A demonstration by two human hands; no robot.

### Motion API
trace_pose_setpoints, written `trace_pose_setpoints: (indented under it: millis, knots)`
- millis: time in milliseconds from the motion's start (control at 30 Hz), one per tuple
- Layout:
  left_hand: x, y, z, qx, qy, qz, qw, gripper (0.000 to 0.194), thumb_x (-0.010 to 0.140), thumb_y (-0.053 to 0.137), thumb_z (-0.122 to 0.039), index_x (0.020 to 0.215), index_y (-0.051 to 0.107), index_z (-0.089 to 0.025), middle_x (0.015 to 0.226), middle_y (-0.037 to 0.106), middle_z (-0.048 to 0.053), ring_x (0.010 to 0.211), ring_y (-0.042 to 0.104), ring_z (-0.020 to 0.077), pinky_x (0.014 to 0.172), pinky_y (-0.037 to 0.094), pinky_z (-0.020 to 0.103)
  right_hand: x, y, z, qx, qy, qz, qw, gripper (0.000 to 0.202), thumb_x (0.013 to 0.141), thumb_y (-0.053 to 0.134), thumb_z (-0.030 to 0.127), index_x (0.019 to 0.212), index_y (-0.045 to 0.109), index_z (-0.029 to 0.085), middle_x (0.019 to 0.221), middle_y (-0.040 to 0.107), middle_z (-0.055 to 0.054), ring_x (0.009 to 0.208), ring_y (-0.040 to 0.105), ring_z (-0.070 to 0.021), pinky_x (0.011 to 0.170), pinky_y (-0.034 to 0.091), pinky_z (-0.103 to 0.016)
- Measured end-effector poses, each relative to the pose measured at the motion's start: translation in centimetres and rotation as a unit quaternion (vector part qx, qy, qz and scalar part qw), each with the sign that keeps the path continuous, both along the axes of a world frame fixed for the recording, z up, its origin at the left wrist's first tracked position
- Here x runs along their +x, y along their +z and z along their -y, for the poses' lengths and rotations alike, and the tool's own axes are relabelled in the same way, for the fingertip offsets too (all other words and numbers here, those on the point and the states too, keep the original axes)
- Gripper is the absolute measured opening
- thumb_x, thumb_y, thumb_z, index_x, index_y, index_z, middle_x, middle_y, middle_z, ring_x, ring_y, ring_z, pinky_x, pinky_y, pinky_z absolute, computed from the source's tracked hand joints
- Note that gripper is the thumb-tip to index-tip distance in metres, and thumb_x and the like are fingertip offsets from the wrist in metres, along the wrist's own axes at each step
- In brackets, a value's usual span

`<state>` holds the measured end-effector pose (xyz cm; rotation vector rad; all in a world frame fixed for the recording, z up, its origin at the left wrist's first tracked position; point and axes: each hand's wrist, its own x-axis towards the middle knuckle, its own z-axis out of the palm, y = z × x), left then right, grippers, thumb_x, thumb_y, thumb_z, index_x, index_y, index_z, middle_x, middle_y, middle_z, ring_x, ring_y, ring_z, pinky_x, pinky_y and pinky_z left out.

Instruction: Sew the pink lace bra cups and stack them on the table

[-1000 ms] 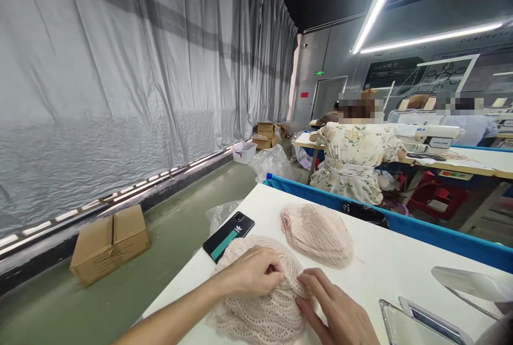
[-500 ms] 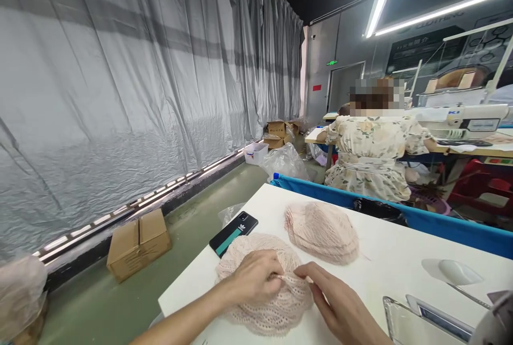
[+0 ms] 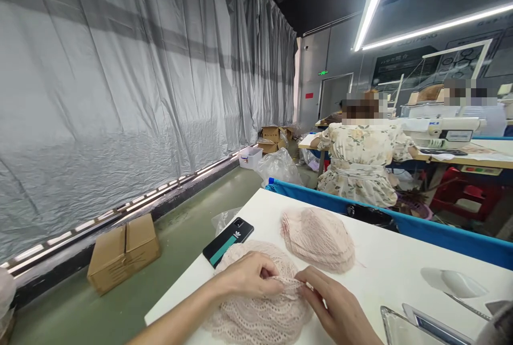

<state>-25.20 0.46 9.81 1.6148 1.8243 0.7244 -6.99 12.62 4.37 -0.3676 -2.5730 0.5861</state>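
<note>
A pile of pale pink lace fabric (image 3: 260,319) with rows of small holes and scalloped edges lies at the front of the white table. My left hand (image 3: 253,275) pinches the upper layer near the middle of the pile. Close to its right, my right hand (image 3: 326,294) grips the same lace edge between thumb and fingers. A short stretch of lace is held up between the two hands. Behind the pile rests a second stack of pink lace pieces (image 3: 318,238), untouched. A dark phone (image 3: 226,238) with a teal stripe lies beside the pile's left side.
On the right of the white table (image 3: 385,259) are a white lamp-like object (image 3: 463,282) and a clear-edged tray or device (image 3: 404,326). Blue cloth (image 3: 296,193) lines the far edge. A cardboard box (image 3: 124,251) sits on the floor. A person (image 3: 360,158) sits ahead at a sewing machine.
My view has shifted slightly right and up. Both hands keep hold of the lace; the pile lies a little lower in view and its front layers have shifted.
</note>
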Motion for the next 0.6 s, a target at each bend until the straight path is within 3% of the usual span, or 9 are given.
trace_pose_setpoints:
  millis: [133,233,333,467,600]
  knots:
    - [1.4,0.2,0.7,0.07,0.032,-0.029,0.997,0.047,0.067,0.074,-0.03,0.112,0.064,-0.022,0.098,0.062,0.002,0.09,0.053,0.0209,0.079,0.039,0.028,-0.6,-0.1,-0.2,-0.036,-0.012,-0.007,0.999,0.025,0.099,0.035,0.038,0.09,0.055,0.026,0.078,0.065,0.001,0.069,0.063,-0.0174,0.061,0.044,-0.027]
    - [1.9,0.0,0.5,0.101,0.063,-0.042,0.992,0.033,0.075,0.053,-0.013,0.104,0.067,-0.019,0.096,0.064,0.004,0.092,0.054,0.0212,0.085,0.037,0.031,-1.1,-0.4,-0.2,-0.069,-0.018,-0.016,0.997,0.019,0.097,0.039,0.038,0.094,0.052,0.025,0.075,0.064,0.001,0.066,0.061,-0.0173,0.061,0.045,-0.028]
    - [1.4,0.2,-0.2,0.106,0.098,-0.029,0.989,0.034,0.074,0.044,-0.008,0.096,0.069,-0.016,0.083,0.064,0.004,0.079,0.054,0.0185,0.077,0.039,0.029,-1.6,0.0,-0.1,-0.101,-0.022,-0.03,0.994,0.021,0.091,0.045,0.036,0.106,0.053,0.023,0.077,0.065,0.0,0.068,0.061,-0.0183,0.064,0.045,-0.029]
    - [0.5,2.6,0.0,0.114,0.105,0.009,0.988,0.034,0.074,0.044,-0.01,0.097,0.07,-0.015,0.07,0.058,-0.001,0.062,0.046,0.0131,0.061,0.035,0.024,-2.1,2.8,0.8,-0.138,-0.051,-0.064,0.987,0.026,0.089,0.047,0.043,0.097,0.061,0.022,0.065,0.054,0.003,0.061,0.052,-0.0176,0.059,0.037,-0.028]
    - [1.5,6.5,3.7,0.145,0.059,0.064,0.986,0.032,0.079,0.053,-0.02,0.108,0.066,-0.019,0.077,0.058,-0.002,0.065,0.047,0.0112,0.059,0.035,0.021,-0.4,7.4,3.4,-0.181,-0.026,-0.085,0.979,0.034,0.088,0.046,0.053,0.082,0.06,0.022,0.057,0.033,0.007,0.054,0.035,-0.0135,0.052,0.027,-0.025]
